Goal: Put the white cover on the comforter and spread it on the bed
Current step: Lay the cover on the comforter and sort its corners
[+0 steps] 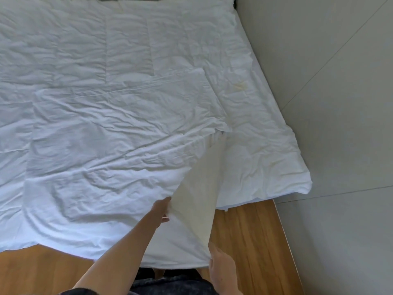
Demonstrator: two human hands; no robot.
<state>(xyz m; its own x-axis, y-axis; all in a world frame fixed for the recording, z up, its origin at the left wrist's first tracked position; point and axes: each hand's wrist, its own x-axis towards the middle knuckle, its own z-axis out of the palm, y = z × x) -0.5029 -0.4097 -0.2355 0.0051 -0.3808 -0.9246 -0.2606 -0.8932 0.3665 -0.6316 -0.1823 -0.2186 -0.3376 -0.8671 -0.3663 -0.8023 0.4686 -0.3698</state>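
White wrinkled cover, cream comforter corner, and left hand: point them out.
white wrinkled cover [102, 133]: head view, its middle.
cream comforter corner [197, 188]: head view, exposed flap.
left hand [162, 211]: head view, hand's back.

The bed [265, 133] stands on a wooden floor [244, 235] beside a grey wall. A wrinkled white comforter [191, 50] lies spread on it, the white cover [95, 135] on top.

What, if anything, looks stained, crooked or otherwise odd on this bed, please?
Yellowish stains mark the comforter near its right edge, with one darker blotch. The white cover lies wrinkled and askew over it, leaving the right side bare. The left hand and right hand grip the cover's opening.
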